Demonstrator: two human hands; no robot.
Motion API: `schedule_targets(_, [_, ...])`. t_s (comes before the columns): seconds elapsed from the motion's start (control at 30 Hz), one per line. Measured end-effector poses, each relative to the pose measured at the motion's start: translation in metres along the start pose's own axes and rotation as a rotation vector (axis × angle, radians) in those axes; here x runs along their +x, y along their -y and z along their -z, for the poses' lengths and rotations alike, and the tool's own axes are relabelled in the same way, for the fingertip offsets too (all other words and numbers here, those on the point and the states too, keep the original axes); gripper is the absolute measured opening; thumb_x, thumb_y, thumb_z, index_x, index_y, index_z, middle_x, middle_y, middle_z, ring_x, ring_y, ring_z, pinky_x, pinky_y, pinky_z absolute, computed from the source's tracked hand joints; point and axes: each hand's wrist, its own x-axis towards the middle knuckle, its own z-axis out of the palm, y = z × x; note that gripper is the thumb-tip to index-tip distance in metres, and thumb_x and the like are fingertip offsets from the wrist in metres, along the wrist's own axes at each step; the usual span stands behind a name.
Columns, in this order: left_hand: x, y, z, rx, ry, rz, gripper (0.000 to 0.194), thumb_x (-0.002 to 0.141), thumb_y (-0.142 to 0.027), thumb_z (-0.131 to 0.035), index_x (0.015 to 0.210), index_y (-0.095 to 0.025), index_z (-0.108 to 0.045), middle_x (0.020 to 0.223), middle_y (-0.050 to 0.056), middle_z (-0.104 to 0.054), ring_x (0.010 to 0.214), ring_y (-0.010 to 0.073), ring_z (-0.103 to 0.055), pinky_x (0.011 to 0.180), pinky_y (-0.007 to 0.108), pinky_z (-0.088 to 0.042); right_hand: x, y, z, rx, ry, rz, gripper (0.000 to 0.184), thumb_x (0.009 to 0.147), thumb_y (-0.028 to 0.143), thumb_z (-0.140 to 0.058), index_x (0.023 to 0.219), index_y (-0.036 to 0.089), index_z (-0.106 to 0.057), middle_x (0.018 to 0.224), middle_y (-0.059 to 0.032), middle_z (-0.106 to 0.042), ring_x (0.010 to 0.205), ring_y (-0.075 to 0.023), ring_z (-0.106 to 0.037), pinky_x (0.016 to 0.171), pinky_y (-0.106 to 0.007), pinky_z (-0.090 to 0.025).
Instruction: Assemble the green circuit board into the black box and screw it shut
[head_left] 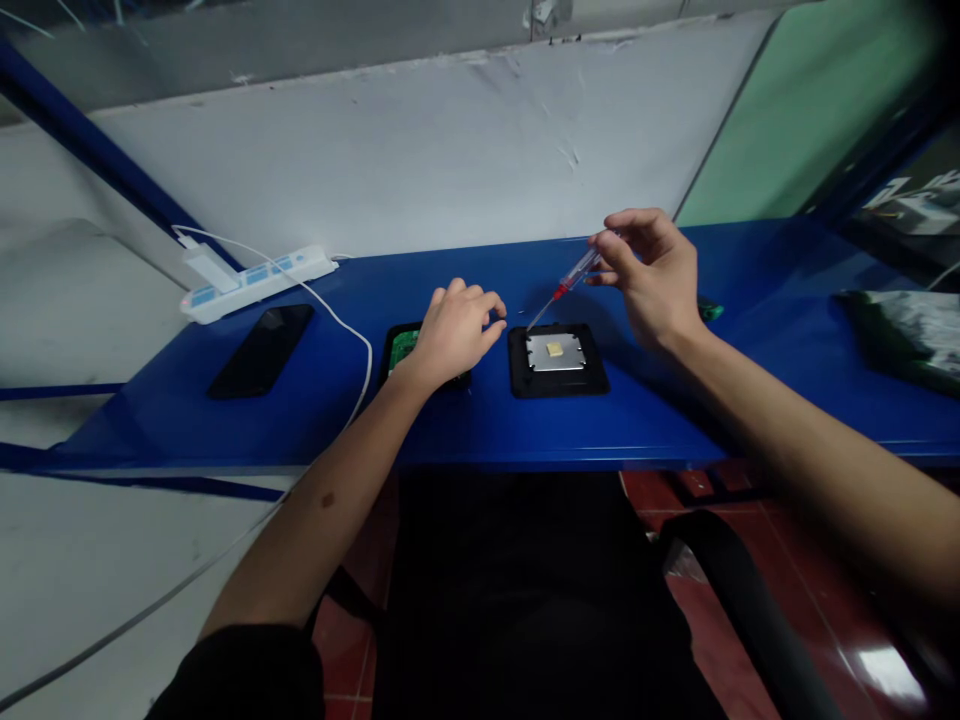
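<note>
My right hand is closed around the clear handle of a screwdriver with a red collar. Its thin shaft slants down and left, the tip at the upper left corner of a silver metal plate. That plate lies in a flat black cover and bears a small yellowish square pad. Just left of the cover hovers my left hand, thumb and forefinger apart, with nothing visible between them. Partly hidden beneath it is a green circuit board in a black case.
On the blue table, a black phone lies at the left, near a white power strip with a trailing white cable. A small green part sits behind my right wrist. A plastic-wrapped bundle is at the far right.
</note>
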Motion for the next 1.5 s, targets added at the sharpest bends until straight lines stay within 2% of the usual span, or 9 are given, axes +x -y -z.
schedule_targets(0.17, [-0.002,0.0,0.001,-0.04,-0.03,-0.024,0.018,0.097,-0.026,-0.053,0.104,-0.022,-0.068,0.093,0.005,-0.066,0.101,0.0276,-0.054,0.089,0.042,-0.039,-0.008,0.009,-0.006,-0.093,0.023,0.128,0.029,0.084,0.047,-0.075,0.1,0.025,-0.066,0.091,-0.0012,-0.064,0.068,-0.0127,-0.065,0.06,-0.032,-0.062])
schedule_targets(0.3, [-0.008,-0.005,0.006,-0.114,0.003,-0.174,0.023,0.096,-0.035,-0.055,0.112,-0.025,-0.066,0.112,0.005,-0.066,0.112,0.0286,-0.051,0.102,0.047,-0.034,-0.011,0.011,-0.008,-0.163,0.042,0.157,0.034,0.082,0.055,-0.074,0.1,0.027,-0.066,0.093,-0.0011,-0.066,0.068,-0.0128,-0.065,0.062,-0.031,-0.062])
schedule_targets(0.47, [-0.012,-0.01,0.011,-0.216,0.145,-0.284,0.063,0.083,-0.069,-0.064,0.129,-0.025,-0.06,0.135,0.008,-0.059,0.127,0.0342,-0.044,0.109,0.049,-0.032,-0.013,0.013,-0.009,-0.159,0.053,0.137,0.036,0.079,0.06,-0.075,0.097,0.03,-0.066,0.094,-0.002,-0.067,0.075,-0.0171,-0.069,0.065,-0.033,-0.063])
schedule_targets(0.67, [-0.012,-0.008,0.007,-0.199,0.196,-0.305,0.081,0.073,-0.081,-0.066,0.13,-0.025,-0.057,0.138,0.009,-0.058,0.129,0.0353,-0.043,0.111,0.048,-0.03,-0.014,0.014,-0.01,-0.152,0.061,0.123,0.034,0.08,0.058,-0.075,0.097,0.031,-0.065,0.094,-0.0019,-0.066,0.082,-0.0191,-0.069,0.067,-0.035,-0.062])
schedule_targets(0.97, [-0.013,-0.008,0.003,-0.187,0.166,-0.339,0.078,0.073,-0.079,-0.069,0.127,-0.023,-0.059,0.134,0.01,-0.06,0.125,0.0343,-0.045,0.111,0.046,-0.029,-0.018,0.016,-0.012,-0.083,0.089,0.161,0.022,0.084,0.044,-0.075,0.096,0.028,-0.066,0.096,-0.0018,-0.068,0.072,-0.015,-0.065,0.064,-0.035,-0.059])
schedule_targets(1.2, [-0.013,-0.008,0.004,-0.188,0.173,-0.33,0.075,0.073,-0.078,-0.069,0.127,-0.026,-0.059,0.134,0.009,-0.06,0.124,0.0348,-0.046,0.11,0.048,-0.03,-0.018,0.019,-0.012,-0.111,0.081,0.14,0.026,0.082,0.05,-0.076,0.096,0.031,-0.067,0.097,-0.0004,-0.069,0.074,-0.0168,-0.068,0.065,-0.036,-0.06])
schedule_targets(1.5, [-0.013,-0.008,0.003,-0.197,0.172,-0.332,0.076,0.074,-0.078,-0.068,0.128,-0.025,-0.06,0.134,0.01,-0.06,0.124,0.0351,-0.045,0.109,0.048,-0.03,-0.019,0.019,-0.013,-0.106,0.093,0.162,0.023,0.081,0.048,-0.077,0.093,0.033,-0.067,0.091,0.0005,-0.068,0.073,-0.0174,-0.067,0.063,-0.038,-0.059])
